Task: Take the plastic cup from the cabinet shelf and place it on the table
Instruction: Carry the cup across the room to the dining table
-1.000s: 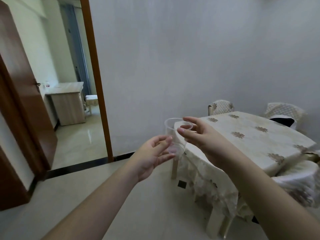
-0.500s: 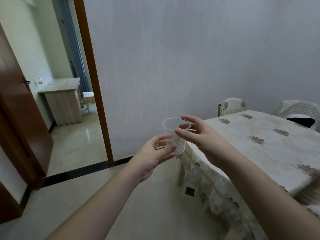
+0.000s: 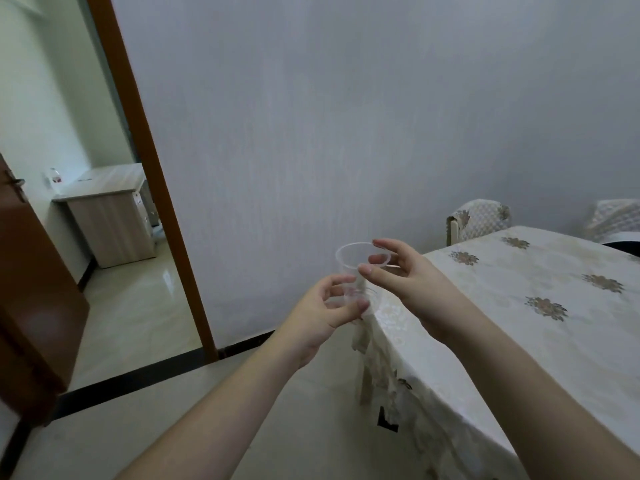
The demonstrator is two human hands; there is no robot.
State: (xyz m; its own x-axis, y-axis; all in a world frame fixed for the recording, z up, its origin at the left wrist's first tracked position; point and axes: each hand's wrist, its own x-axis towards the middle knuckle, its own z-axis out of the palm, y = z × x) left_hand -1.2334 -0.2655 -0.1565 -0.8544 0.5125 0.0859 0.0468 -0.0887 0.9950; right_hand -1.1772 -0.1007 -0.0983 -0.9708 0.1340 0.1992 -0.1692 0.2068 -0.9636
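A clear plastic cup (image 3: 349, 268) is held upright in the air, just off the near left corner of the table (image 3: 512, 327). My left hand (image 3: 325, 315) cups its base from below, thumb and fingers around the bottom. My right hand (image 3: 408, 282) pinches the rim from the right, one finger over the far edge and the thumb on the near edge. The table wears a cream cloth with brown flower motifs. No cabinet shelf is in view.
Two covered chairs (image 3: 479, 216) stand behind the table against the grey wall. At left an open brown door (image 3: 38, 306) and orange door frame (image 3: 156, 188) lead to a room with a wooden desk (image 3: 110, 216). Pale tiled floor (image 3: 194, 420) lies below my arms.
The view has swung left and closer to the table corner. Both hands keep hold of the cup, which stays at the same spot relative to them.
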